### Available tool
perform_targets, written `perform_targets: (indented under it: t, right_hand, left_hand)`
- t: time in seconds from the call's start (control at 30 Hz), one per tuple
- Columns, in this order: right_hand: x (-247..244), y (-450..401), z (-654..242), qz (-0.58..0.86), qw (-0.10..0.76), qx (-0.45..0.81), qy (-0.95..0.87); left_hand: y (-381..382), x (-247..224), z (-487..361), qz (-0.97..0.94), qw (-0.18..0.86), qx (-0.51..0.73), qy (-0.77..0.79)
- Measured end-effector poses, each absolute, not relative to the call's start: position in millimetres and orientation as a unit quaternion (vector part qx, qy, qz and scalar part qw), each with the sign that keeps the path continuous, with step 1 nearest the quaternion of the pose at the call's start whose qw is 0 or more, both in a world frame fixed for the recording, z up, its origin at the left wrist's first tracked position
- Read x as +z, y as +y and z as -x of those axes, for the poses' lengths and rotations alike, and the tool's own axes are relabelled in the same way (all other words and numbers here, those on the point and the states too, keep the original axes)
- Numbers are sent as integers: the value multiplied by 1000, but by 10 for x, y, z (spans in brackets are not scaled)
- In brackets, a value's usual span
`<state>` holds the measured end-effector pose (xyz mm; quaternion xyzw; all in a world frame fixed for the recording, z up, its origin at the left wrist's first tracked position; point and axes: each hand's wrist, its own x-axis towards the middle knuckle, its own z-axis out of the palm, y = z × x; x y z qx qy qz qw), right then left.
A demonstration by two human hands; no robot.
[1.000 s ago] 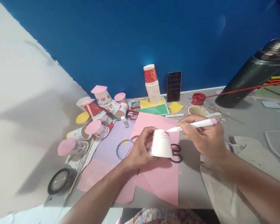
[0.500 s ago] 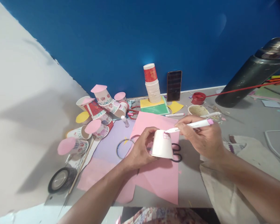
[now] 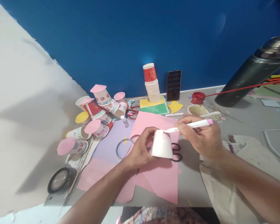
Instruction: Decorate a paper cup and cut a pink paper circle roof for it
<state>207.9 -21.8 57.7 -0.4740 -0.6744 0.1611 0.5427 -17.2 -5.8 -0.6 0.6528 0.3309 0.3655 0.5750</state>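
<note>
A white paper cup (image 3: 161, 146) is upside down in my left hand (image 3: 143, 149), whose fingers wrap its left side. Small pink window-like lines show near the cup's upper right. My right hand (image 3: 200, 137) pinches a white marker with a pink end (image 3: 196, 125), and its tip touches the cup at those lines. Below the cup lie pink paper (image 3: 158, 183) and black-handled scissors (image 3: 176, 152), partly hidden by cup and hand.
Several decorated cups (image 3: 102, 99) cluster at the left, near black tape (image 3: 58, 180). Stacked cups (image 3: 152, 88), a phone (image 3: 174, 85) and a dark flask (image 3: 242, 77) stand at the back. A beige cloth (image 3: 242, 165) lies right.
</note>
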Motion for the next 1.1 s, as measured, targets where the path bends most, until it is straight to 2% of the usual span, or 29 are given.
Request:
perform_targets:
  t: [0.4,0.9,1.1]
  right_hand:
    - [597,-212,-2091,477,550,145,-670]
    - [588,-199,-2120,471,544,139,-680]
    - [494,-179,-2152,444,600,160,-646]
  left_hand:
    - [-42,-9,183,-672,547,368,338]
    - [-11,-84,195,-658,566,393,305]
    - [11,-19,199,-590,622,411,311]
